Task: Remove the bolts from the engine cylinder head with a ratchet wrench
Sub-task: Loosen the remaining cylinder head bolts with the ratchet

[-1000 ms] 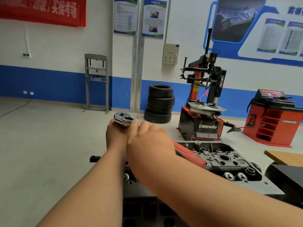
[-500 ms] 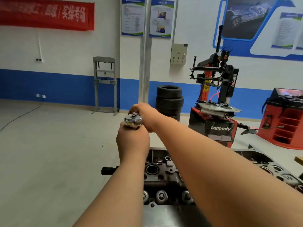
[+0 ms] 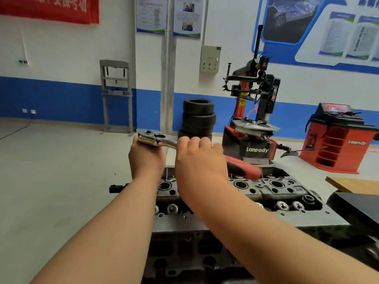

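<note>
A: What do you have in the upper left of the frame?
B: A red banner (image 3: 47, 9). You've got posters (image 3: 150, 15) at top centre and a grey control box (image 3: 210, 59) lower right of them.
A: And mid-frame?
B: A grey press frame (image 3: 115, 95) stands left of centre on the blue wall band (image 3: 51, 97), with stacked tyres (image 3: 198, 117) at centre. The Lanpody tyre changer (image 3: 257, 149) is just right of those. You'll see a red wheel balancer (image 3: 338, 144) at far right, with a wooden board (image 3: 352, 184) below it at the edge.
</note>
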